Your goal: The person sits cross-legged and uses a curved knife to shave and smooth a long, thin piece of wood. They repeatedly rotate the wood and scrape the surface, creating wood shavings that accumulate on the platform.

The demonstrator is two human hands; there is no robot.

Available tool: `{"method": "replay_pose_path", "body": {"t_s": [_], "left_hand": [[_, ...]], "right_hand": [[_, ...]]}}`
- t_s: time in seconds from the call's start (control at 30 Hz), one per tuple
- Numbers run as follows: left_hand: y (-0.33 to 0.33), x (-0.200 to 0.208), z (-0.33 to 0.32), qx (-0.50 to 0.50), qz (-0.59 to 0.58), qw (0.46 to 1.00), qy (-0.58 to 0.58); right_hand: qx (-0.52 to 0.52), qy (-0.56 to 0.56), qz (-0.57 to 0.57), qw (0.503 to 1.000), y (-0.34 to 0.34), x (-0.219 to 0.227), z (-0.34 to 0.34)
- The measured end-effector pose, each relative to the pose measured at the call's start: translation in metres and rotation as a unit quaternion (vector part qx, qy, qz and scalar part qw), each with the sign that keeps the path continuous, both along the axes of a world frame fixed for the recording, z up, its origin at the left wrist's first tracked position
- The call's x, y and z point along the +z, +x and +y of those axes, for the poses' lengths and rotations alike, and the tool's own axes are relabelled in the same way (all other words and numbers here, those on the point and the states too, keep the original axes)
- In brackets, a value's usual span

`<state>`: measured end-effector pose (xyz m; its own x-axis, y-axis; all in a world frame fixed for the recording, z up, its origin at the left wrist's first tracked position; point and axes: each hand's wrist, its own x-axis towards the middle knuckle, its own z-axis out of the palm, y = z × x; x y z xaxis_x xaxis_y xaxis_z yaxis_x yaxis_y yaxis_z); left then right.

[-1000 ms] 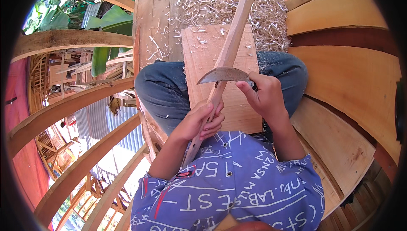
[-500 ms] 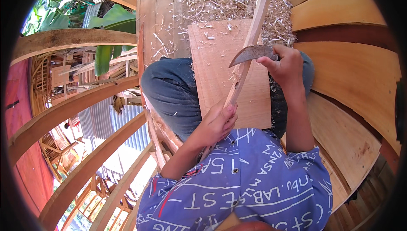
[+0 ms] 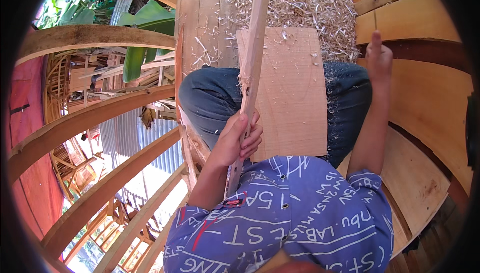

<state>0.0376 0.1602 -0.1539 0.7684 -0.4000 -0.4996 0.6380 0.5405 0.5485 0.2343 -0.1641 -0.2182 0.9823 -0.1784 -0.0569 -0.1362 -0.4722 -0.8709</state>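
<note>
My left hand [image 3: 236, 139] is wrapped round the lower part of a long squared wooden stick [image 3: 256, 38]. The stick stands nearly upright in the picture, its lower end against my shirt and its far end past the top edge. A dark hole and a rough, curled patch mark it just above my fingers. Out to the right, my right hand [image 3: 379, 62] grips a knife, thumb up; its blade [image 3: 375, 20] shows only as a thin edge, apart from the stick. Across my lap lies a flat wooden board [image 3: 290, 93] with a few shavings on it.
Curly wood shavings [image 3: 315, 3] cover the planks beyond my knees. A slatted wooden wall [image 3: 425, 88] rises close on the right. To the left are wooden rails [image 3: 100, 37], with leaves and corrugated metal sheets [image 3: 135, 138] beyond them.
My right hand has swung the knife off the stick, out to the right. My left hand has shifted slightly left and the stick is now more upright.
</note>
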Motion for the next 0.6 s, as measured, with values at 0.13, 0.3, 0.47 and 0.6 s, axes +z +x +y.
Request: {"method": "replay_pose_path", "body": {"t_s": [0.13,0.3,0.47,0.6], "left_hand": [[0.016,0.017,-0.008,-0.025,-0.017,0.998,0.06],[0.015,0.022,-0.021,-0.051,-0.047,0.985,0.159],[0.014,0.026,-0.033,-0.056,-0.07,0.972,0.218],[0.011,0.023,-0.035,-0.055,-0.061,0.976,0.2]], "right_hand": [[0.171,-0.041,-0.072,0.982,-0.069,0.041,0.096],[0.208,-0.141,-0.088,0.964,-0.075,0.045,0.117],[0.195,-0.168,-0.161,0.953,-0.06,0.028,0.107],[0.183,-0.186,-0.201,0.944,-0.046,0.026,0.104]]}}
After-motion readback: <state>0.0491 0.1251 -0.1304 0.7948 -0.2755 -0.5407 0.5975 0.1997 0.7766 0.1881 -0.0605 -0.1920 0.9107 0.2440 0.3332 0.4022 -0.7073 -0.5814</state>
